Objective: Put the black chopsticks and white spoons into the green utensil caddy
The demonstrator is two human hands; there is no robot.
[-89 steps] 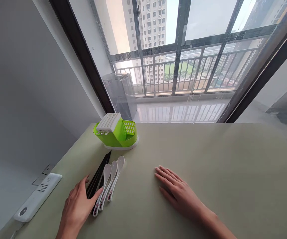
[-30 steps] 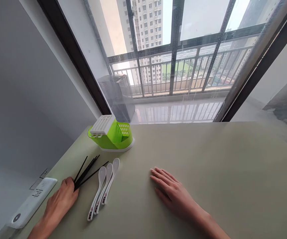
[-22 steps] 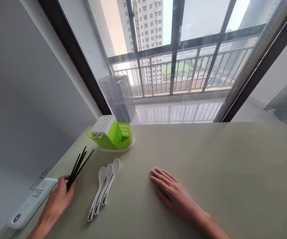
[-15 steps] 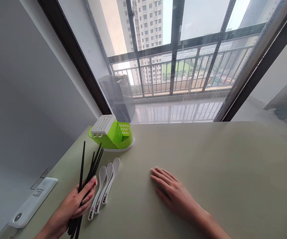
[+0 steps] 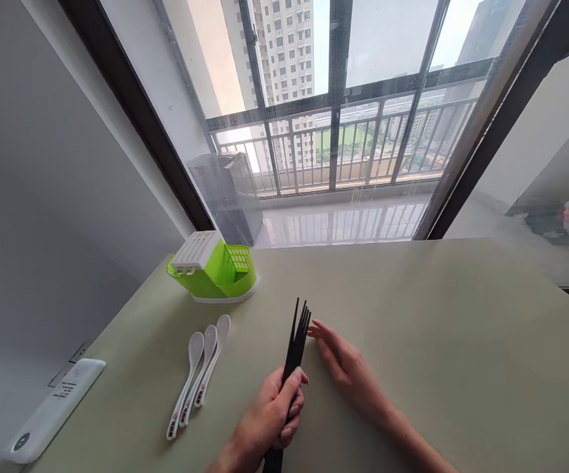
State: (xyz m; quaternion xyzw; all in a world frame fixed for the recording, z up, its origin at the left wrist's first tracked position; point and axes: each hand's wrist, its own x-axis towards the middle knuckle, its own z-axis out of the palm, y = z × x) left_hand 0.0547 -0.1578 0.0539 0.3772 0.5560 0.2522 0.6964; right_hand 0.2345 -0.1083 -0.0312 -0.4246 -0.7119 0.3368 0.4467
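We hold the black chopsticks (image 5: 295, 351) over the desk (image 5: 412, 309), our left hand (image 5: 277, 408) clamped around them. Our right hand (image 5: 342, 362), fingers extended, is just beside the tips. Three white soup spoons (image 5: 209, 340) lie to our left, near the green cutlery caddy (image 5: 215, 277).

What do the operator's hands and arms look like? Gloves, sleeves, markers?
Both left hand and right hand are bare: no gloves, cables or markers visible. Fingers look slender, no rings showing. No sleeve, watch or bracelet appears on either arm before the frame edge.
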